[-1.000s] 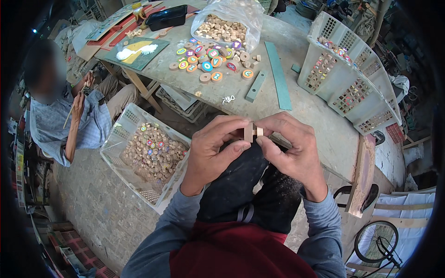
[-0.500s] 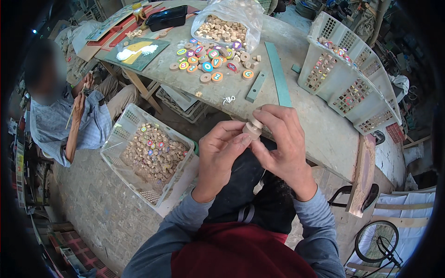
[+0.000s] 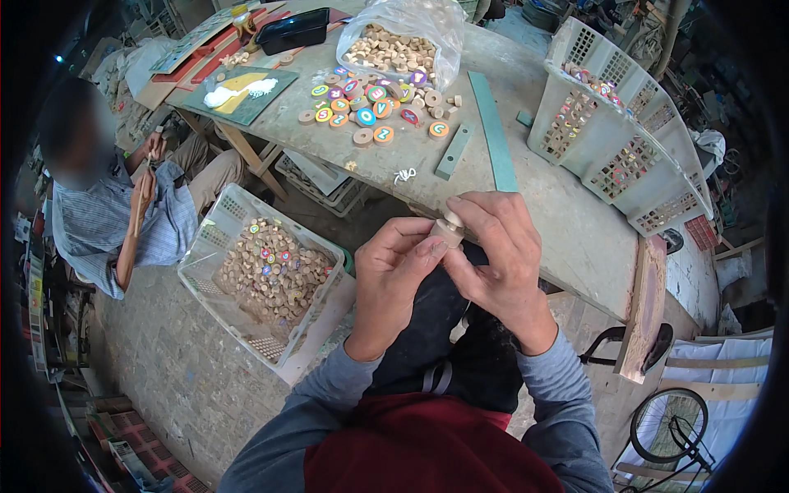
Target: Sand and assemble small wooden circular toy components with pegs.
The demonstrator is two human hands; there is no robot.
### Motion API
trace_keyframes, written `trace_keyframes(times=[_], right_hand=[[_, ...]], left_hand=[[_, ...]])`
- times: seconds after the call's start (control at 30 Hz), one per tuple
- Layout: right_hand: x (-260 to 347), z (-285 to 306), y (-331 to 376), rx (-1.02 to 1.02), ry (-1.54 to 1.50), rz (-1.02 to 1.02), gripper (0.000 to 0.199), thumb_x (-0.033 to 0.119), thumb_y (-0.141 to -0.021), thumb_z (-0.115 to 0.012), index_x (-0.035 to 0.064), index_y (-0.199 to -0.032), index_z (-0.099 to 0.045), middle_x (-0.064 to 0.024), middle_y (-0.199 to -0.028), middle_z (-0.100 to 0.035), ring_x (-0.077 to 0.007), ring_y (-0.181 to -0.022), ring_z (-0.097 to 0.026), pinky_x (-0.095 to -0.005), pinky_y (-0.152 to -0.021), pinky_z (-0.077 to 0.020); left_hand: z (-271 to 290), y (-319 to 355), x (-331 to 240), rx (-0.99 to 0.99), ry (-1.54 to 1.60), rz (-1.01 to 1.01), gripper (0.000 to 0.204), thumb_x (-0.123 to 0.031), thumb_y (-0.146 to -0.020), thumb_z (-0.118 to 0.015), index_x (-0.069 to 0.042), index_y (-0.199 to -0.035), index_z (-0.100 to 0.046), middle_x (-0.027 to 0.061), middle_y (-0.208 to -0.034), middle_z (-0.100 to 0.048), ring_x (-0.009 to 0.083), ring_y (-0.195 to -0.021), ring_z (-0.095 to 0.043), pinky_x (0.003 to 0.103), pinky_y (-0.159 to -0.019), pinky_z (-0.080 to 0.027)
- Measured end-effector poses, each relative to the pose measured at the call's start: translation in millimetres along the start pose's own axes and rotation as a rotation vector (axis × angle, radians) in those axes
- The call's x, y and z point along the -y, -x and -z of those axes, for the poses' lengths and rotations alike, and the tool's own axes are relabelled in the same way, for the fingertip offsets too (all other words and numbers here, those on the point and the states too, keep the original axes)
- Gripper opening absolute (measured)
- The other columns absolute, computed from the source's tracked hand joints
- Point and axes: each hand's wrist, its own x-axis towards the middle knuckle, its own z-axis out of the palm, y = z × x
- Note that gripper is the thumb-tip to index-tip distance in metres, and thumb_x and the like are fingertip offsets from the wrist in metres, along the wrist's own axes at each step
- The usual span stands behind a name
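My two hands meet above my lap, in front of the table edge. My left hand (image 3: 385, 275) pinches a round plain wooden disc (image 3: 447, 234) between thumb and fingers. The right hand (image 3: 505, 267) has its fingers closed on a smaller pale wooden piece (image 3: 454, 218), which sits against the top of the disc; its lower end is hidden. Beyond them on the table lies a loose group of wooden discs (image 3: 383, 135) with colourful painted letter faces, some plain. Behind these, a clear plastic bag (image 3: 448, 33) lies open, full of small wooden pieces.
A white crate (image 3: 325, 316) of wooden pieces stands at left; another crate (image 3: 575, 168) stands on the table (image 3: 567, 238) at right. Green strips (image 3: 491, 131), a white-smeared board (image 3: 279, 90) and a black tray (image 3: 292, 34) lie on the table. A person (image 3: 123, 214) sits at left, handling a thin stick.
The small wooden piece under my right fingers has shifted slightly against the disc. Both hands stay nearly in place. The seated person's hands have moved a little.
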Motion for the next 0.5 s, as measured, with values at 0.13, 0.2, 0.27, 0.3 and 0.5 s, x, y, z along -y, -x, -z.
trace_keyframes(times=[0.13,0.2,0.27,0.3,0.5], right_hand=[[0.5,-2.2,0.9,-0.015,0.003,0.002,0.047,0.001,-0.062,-0.078,0.0005,-0.108,-0.067,-0.0122,-0.098,-0.066,-0.0277,-0.081,-0.062,-0.0361,-0.067,-0.0507],[0.8,-2.2,0.8,-0.019,0.006,0.004,0.047,0.002,-0.062,-0.078,0.0005,-0.107,-0.067,-0.0121,-0.098,-0.066,-0.0277,-0.081,-0.062,-0.0361,-0.066,-0.0505],[1.2,-2.1,0.3,-0.020,0.004,0.010,0.047,0.002,-0.062,-0.079,0.0003,-0.107,-0.067,-0.0121,-0.097,-0.066,-0.0276,-0.080,-0.061,-0.0360,-0.066,-0.0500],[1.7,-2.1,0.4,-0.020,0.004,0.010,0.047,0.002,-0.062,-0.079,0.0003,-0.107,-0.067,-0.0121,-0.097,-0.066,-0.0276,-0.080,-0.061,-0.0360,-0.066,-0.0500],[4.7,-2.4,1.6,-0.020,0.033,0.004,0.048,0.003,-0.061,-0.080,0.0002,-0.106,-0.067,-0.0117,-0.096,-0.066,-0.0271,-0.079,-0.061,-0.0362,-0.065,-0.0496]], left_hand=[[1.2,0.7,0.5,-0.004,-0.001,-0.008,0.019,-0.004,-0.099,-0.063,0.007,-0.115,-0.062,0.0111,-0.102,-0.072,0.0085,-0.092,-0.065,0.023,-0.082,-0.054],[1.5,1.1,0.8,-0.003,-0.010,-0.010,0.019,-0.004,-0.099,-0.063,0.007,-0.115,-0.062,0.0111,-0.101,-0.072,0.0085,-0.092,-0.065,0.023,-0.082,-0.054],[1.7,1.9,1.1,-0.012,0.001,-0.009,0.019,-0.004,-0.099,-0.063,0.007,-0.115,-0.062,0.0112,-0.101,-0.072,0.0086,-0.092,-0.065,0.024,-0.082,-0.054],[1.9,2.3,1.3,-0.013,0.001,-0.010,0.019,-0.004,-0.099,-0.063,0.007,-0.115,-0.062,0.0112,-0.101,-0.072,0.0086,-0.092,-0.065,0.024,-0.082,-0.054],[3.6,3.0,4.1,-0.010,0.012,-0.020,0.019,-0.003,-0.099,-0.063,0.008,-0.115,-0.063,0.0117,-0.102,-0.072,0.0089,-0.091,-0.065,0.025,-0.082,-0.055]])
